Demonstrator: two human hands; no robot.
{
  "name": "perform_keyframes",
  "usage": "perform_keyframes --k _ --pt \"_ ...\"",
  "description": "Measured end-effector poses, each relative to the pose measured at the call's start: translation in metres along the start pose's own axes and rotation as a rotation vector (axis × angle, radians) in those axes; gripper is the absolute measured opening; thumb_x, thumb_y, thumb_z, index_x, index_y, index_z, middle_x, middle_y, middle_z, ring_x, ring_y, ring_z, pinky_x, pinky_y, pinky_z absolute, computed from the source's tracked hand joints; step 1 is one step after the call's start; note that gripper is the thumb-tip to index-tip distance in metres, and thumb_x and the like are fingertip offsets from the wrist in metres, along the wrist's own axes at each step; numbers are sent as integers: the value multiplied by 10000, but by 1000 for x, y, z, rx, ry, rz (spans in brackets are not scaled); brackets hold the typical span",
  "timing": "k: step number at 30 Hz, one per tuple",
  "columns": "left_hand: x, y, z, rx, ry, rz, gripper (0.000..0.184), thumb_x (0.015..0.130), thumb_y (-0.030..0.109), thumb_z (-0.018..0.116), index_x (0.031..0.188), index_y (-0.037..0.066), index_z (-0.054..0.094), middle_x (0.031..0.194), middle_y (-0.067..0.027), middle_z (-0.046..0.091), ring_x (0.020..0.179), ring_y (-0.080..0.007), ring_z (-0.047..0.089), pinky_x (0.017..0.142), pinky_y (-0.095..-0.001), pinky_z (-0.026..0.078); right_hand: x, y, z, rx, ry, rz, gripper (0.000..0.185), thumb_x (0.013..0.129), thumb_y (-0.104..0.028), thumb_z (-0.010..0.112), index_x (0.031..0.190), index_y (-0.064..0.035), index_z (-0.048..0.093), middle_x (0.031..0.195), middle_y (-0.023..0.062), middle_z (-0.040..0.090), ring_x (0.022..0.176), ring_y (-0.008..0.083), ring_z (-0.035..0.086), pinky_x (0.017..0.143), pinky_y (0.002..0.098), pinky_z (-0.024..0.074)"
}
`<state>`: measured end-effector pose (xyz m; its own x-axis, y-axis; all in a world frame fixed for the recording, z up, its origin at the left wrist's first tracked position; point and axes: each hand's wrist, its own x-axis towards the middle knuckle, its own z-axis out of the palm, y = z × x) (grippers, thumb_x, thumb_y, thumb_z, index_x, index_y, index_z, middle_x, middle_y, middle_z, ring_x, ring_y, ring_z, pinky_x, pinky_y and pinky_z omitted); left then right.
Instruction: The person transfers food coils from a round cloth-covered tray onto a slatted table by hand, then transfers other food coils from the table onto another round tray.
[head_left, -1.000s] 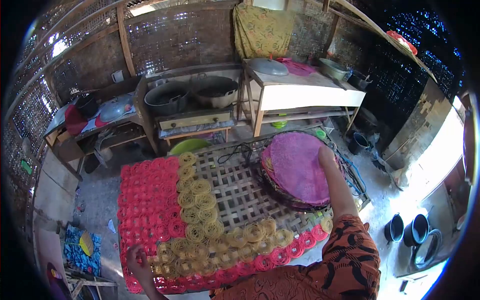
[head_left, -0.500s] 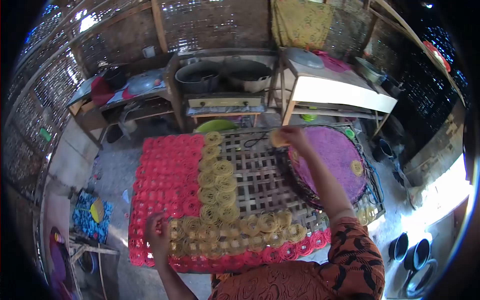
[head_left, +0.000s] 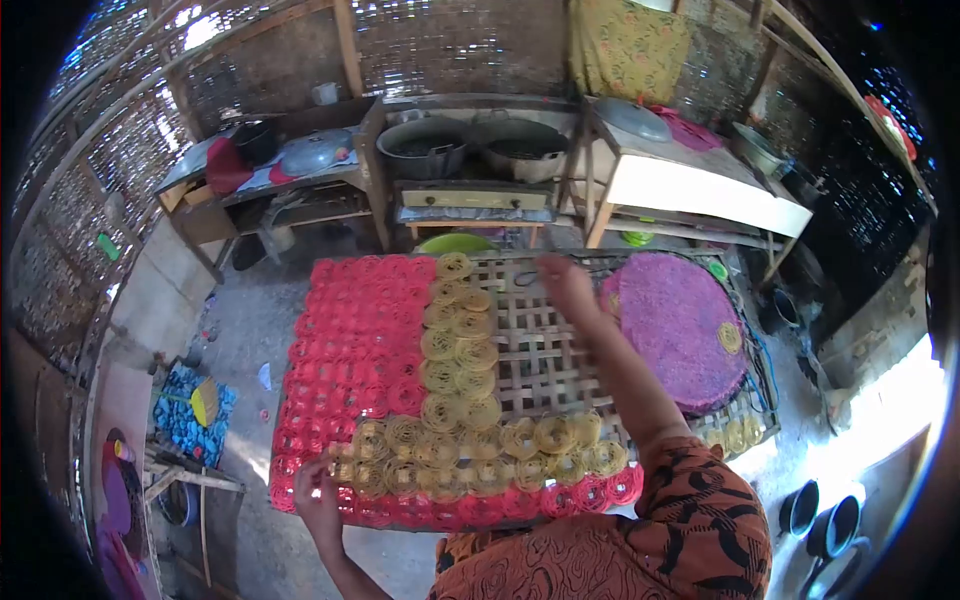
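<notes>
One left hand (head_left: 318, 497), its grip loosely open, is at the woven tabletop's (head_left: 530, 372) eight o'clock; red coils (head_left: 360, 325) lie towards ten; yellow coils (head_left: 476, 353) run from eleven to six; the right hand (head_left: 567, 284), blurred, grip impossible to tell, is near twelve; a purple disc (head_left: 672, 320) lies at two.

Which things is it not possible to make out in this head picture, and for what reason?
- Right hand, head view: motion blur hides whether it holds something.
- Left hand, head view: too small and soft to tell if it touches the red coils.
- Left pot, head view: shadow hides its contents.
- Underside of the purple round, head view: covered by its top.
</notes>
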<state>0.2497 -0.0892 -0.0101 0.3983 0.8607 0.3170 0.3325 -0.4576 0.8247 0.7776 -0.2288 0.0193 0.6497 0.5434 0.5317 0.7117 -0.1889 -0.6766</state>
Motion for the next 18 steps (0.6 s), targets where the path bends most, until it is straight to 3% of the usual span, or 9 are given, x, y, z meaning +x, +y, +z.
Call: perform_keyframes --k 2,4,6,8,12,14,15,17,18 --pt "2 -23 1 -28 30 -58 160 836 -33 566 973 14 635 995 -99 625 947 -217 599 799 -324 492 -15 19 -80 -205 135 134 187 825 -61 583 977 -14 682 1014 193 673 944 353 653 800 428 528" --pt "11 -2 5 -10 16 -26 172 830 -36 563 974 19 638 988 -85 619 912 -199 599 777 -310 492 -47 66 -166 -678 167 158 172 844 -95 581 947 -22 698 989 203 676 919 338 665 771 398 540" --pt "22 -8 11 4 -27 56 190 842 -26 544 997 38 634 996 -76 614 900 -184 595 736 -284 483 -91 109 -233 -1092 -1 448 152 819 -74 569 867 -15 700 908 226 676 857 337 677 744 406 548" --pt "32 -5 24 -12 -62 26 196 847 -22 542 1014 42 625 1005 -77 616 891 -182 594 730 -281 477 -128 101 -265 -1331 -94 561 135 789 -78 565 792 -18 686 825 206 679 788 351 679 718 427 552" --pt "52 35 51 -7 -171 150 212 842 -28 548 1028 43 620 1023 -78 616 890 -180 591 744 -284 470 -178 157 -307 -1271 115 287 144 791 -116 583 799 -7 676 741 190 669 780 349 682 708 427 552" --pt "57 49 64 -63 -196 225 203 847 -23 553 1027 41 620 1031 -78 615 892 -179 587 747 -296 471 -170 160 -335 -852 520 627 136 816 -115 579 809 -5 659 760 154 672 796 302 682 714 406 553" --pt "58 54 67 -60 -198 229 203 847 -23 553 1027 41 620 1031 -78 615 892 -179 587 747 -296 471 -169 160 -354 -849 522 631 136 816 -115 579 809 -5 659 760 154 672 796 302 682 714 406 553" --pt "59 61 71 -42 -205 215 191 854 -9 560 1028 40 622 1030 -77 616 910 -178 585 761 -299 474 -161 152 -388 899 919 715 198 861 -165 582 955 4 622 909 133 675 801 269 668 661 358 548" --pt "59 62 76 -40 -192 210 191 854 -9 560 1028 40 622 1030 -77 616 910 -178 585 761 -299 474 -146 140 -383 904 905 713 198 861 -165 582 955 4 622 909 133 675 801 269 668 661 358 548"
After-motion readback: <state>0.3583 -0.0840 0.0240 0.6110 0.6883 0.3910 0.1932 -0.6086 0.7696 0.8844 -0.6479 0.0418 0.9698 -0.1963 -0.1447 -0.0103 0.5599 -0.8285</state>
